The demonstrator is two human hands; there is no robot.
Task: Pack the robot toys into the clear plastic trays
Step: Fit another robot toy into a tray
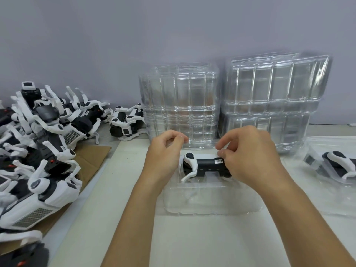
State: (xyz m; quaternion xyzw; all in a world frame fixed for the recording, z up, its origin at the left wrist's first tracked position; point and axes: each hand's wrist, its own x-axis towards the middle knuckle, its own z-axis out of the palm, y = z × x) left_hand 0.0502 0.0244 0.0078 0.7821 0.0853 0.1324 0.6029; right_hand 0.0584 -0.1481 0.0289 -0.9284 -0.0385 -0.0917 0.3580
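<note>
The right hand [248,157] pinches the robot toy [206,166], seemingly seating it in the clear tray [210,199]; the left hand [163,155], fingers curled at the toy's far-left tray edge, probably steadies it; loose toys [38,151] lie well left of that toy, spare tray stacks [181,105] behind.

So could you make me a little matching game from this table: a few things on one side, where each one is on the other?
Things:
1. toy pile
2. tray stacks
3. packed tray
4. toy under both hands

Places:
A. far right edge
B. centre, in an open tray
C. left, partly on cardboard
D. back, by the wall

Pairs: 1-C, 2-D, 3-A, 4-B
</note>
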